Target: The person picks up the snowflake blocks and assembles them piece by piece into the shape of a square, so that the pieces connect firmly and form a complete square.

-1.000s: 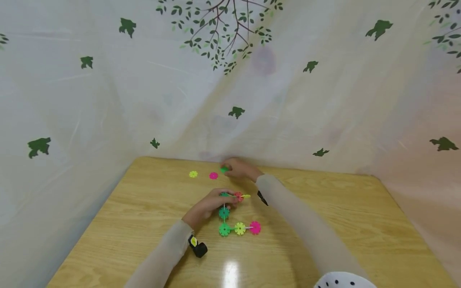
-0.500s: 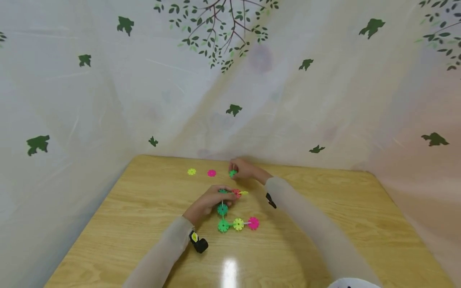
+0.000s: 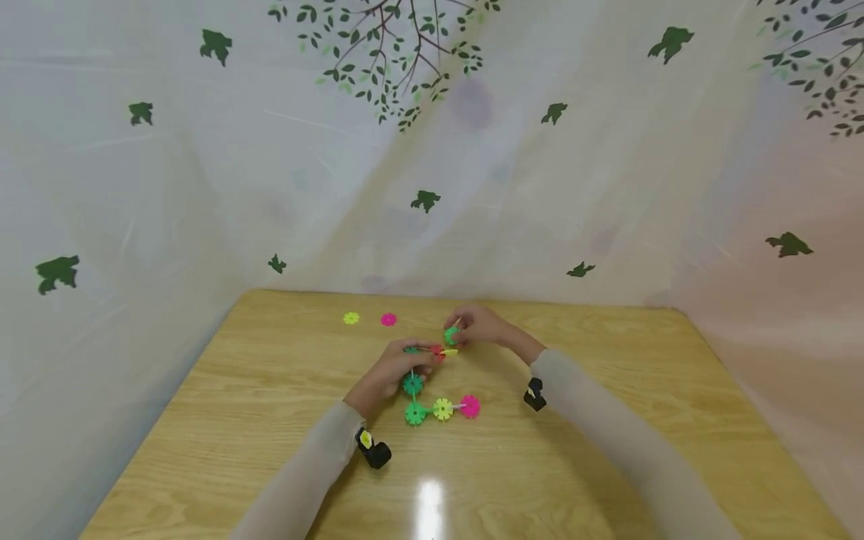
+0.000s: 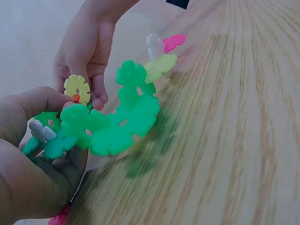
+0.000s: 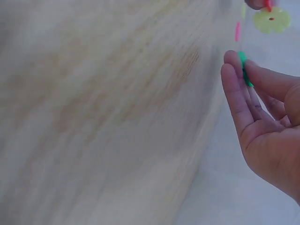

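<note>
My left hand (image 3: 398, 367) grips the upper end of a chain of notched plastic flower discs, near its red disc (image 3: 437, 351). From that end a yellow disc (image 4: 77, 89) sticks out toward my right hand. Green discs (image 4: 112, 126) run down from the grip, then the chain turns right through another yellow disc (image 3: 442, 409) to a pink one (image 3: 470, 406). My right hand (image 3: 482, 326) pinches a loose green disc (image 5: 244, 69) between thumb and fingers, just above and right of the chain's yellow end.
A loose yellow disc (image 3: 351, 318) and a loose pink disc (image 3: 388, 319) lie near the far edge of the wooden table (image 3: 256, 420). Behind that edge hangs a pale printed cloth (image 3: 304, 187).
My right hand has carried the green disc from the far edge, rightward and nearer the chain's yellow end. The left hand keeps its grip on the chain.
</note>
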### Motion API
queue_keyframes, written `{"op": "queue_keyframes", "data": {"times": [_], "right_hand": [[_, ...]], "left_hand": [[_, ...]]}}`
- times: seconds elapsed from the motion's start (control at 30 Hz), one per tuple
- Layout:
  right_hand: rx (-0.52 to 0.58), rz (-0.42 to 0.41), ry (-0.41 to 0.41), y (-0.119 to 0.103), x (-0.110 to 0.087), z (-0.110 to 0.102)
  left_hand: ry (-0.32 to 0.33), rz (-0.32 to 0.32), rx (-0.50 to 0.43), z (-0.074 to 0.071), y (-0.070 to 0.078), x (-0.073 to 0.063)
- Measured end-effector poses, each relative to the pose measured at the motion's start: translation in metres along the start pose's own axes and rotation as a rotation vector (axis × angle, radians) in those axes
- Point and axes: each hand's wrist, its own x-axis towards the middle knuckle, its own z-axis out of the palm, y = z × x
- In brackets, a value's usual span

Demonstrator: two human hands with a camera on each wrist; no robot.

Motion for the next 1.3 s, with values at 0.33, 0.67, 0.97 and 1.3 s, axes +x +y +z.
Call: {"op": "queue_keyframes", "data": {"times": [0.33, 0.67, 0.97, 1.3], "right_hand": [[0.250, 0.025, 0.097, 0.009, -0.035, -0.001], [0.349, 0.084, 0.156, 0.005, -0.047, 0.013], [0.361, 0.084, 0.148, 0.005, -0.051, 0.015], [0.347, 0.074, 0.139, 0.003, -0.056, 0.014]], "left_hand": [[0.046, -0.018, -0.038, -0.002, 0.001, 0.001], [0.045, -0.027, 0.004, -0.003, 0.002, 0.002], [0.047, -0.020, 0.016, 0.000, 0.003, 0.002], [0.040, -0.014, 0.014, 0.005, 0.002, 0.003]]}}
